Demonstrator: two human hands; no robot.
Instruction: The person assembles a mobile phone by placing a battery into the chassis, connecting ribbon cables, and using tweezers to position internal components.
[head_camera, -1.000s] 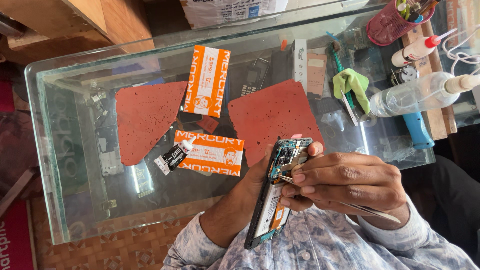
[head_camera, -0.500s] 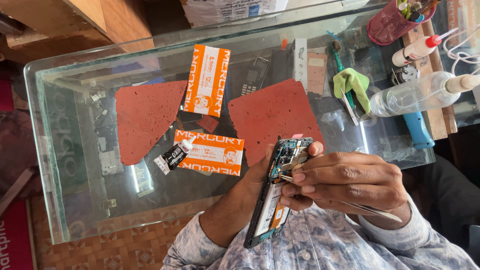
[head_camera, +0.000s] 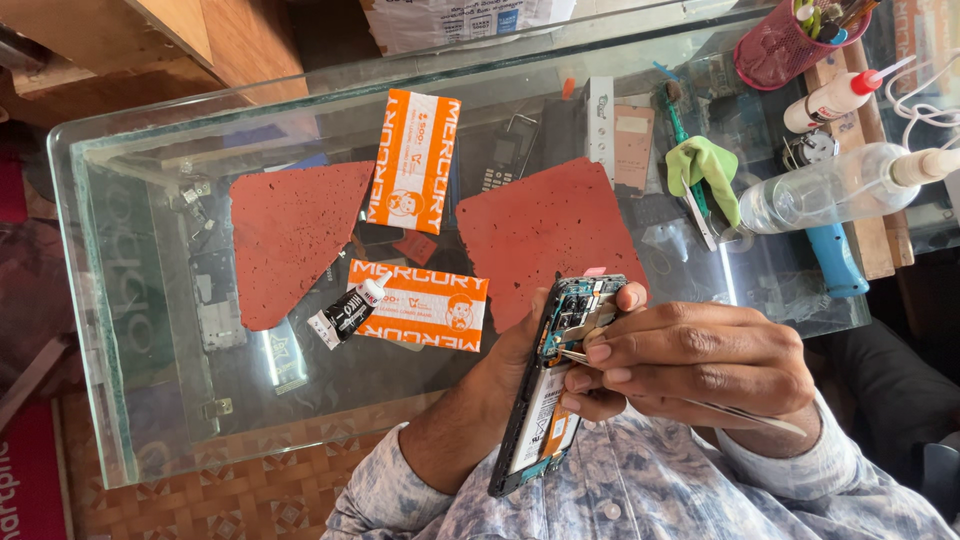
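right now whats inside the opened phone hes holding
The opened phone shows a blue-green circuit board at its top end and a white-labelled battery below. The right hand with tweezers covers part of the board; the left hand grips behind.

I see an opened phone (head_camera: 548, 385) with a teal-blue circuit board, a white battery label and an orange patch near its lower end. My sleeves (head_camera: 640, 490) are pale blue with a faded grey floral print. Two rust-red mats (head_camera: 290, 240) speckled with tiny holes lie on the green-tinted glass table (head_camera: 130, 400). Two packets (head_camera: 412, 160) are orange and white. A small tube (head_camera: 345, 312) is black with a white cap. I see a lime-green cloth (head_camera: 708, 170), a blue-handled tool (head_camera: 832, 262), a pink mesh cup (head_camera: 775, 48), and a clear bottle (head_camera: 830, 188) with a cream nozzle.
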